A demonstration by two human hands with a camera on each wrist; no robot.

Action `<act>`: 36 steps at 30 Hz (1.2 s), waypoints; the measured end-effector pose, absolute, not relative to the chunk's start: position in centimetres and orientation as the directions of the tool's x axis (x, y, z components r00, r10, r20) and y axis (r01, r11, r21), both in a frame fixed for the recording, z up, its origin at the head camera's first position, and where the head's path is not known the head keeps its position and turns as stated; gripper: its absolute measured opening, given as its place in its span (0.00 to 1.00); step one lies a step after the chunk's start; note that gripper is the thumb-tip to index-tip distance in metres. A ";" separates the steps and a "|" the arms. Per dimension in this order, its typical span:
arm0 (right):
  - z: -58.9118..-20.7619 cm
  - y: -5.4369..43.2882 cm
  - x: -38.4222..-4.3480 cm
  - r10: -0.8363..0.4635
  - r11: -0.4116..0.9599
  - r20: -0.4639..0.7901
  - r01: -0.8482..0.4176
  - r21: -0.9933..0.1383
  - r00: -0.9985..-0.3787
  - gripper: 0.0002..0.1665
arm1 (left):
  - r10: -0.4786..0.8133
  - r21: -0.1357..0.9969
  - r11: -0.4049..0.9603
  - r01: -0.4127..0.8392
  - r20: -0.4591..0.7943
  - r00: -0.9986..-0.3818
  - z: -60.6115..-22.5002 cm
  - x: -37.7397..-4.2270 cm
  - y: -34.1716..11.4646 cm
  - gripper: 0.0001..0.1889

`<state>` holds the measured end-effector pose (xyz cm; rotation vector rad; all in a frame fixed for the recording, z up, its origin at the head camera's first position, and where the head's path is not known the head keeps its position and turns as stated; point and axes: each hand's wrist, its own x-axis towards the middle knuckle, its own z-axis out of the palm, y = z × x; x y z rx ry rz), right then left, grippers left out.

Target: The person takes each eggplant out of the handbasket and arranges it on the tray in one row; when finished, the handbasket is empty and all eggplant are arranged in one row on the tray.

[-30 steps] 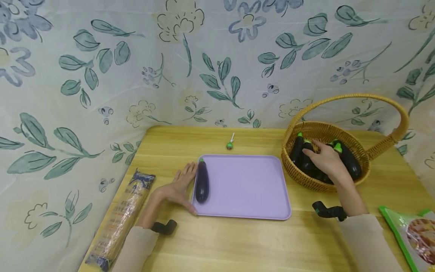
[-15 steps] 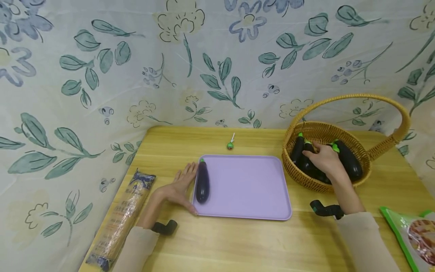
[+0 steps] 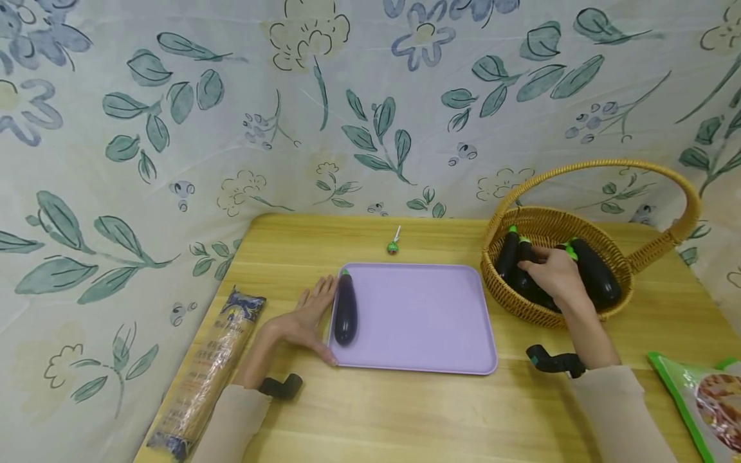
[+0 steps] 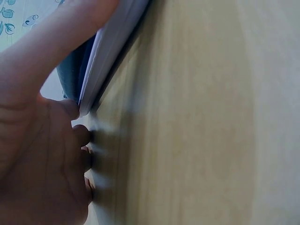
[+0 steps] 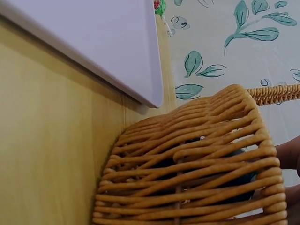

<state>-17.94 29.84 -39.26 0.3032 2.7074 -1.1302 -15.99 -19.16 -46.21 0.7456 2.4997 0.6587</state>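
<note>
A lilac tray lies on the table with one dark purple eggplant along its left side. My left hand is spread against the tray's left edge, thumb at the near corner; in the left wrist view its fingers touch the table beside the rim. At the right stands a wicker basket holding several eggplants with green stems. My right hand reaches into it, thumb and fingers around the upper part of an eggplant. Most of its fingertips are hidden, and the basket weave covers them in the right wrist view.
The basket's tall handle arches over it. Behind the tray lies a green-wrapped lollipop. A long pasta packet lies along the table's left edge, a green-edged food bag at the right. A floral cloth hangs behind.
My right hand has shifted slightly toward me within the basket, its fingers drawing closer around the eggplant. The left hand and tray have stayed in place.
</note>
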 end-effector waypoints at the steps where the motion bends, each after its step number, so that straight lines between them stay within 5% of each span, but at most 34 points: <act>1: -39.3 29.8 -17.9 0.119 0.680 -0.246 0.260 -0.685 -0.962 0.41 | 0.597 0.555 0.739 0.382 -0.275 -0.754 -46.2 -16.0 -19.2 0.86; 27: -40.0 30.0 -17.9 0.063 0.742 -0.138 0.139 -0.656 -0.988 0.37 | 0.597 0.573 0.730 0.372 -0.272 -0.754 -46.0 -15.9 -19.2 0.86; 36: -38.8 30.4 -17.2 0.028 0.674 -0.114 0.103 -0.731 -0.993 0.36 | 0.600 0.576 0.729 0.371 -0.275 -0.751 -45.9 -15.9 -19.2 0.86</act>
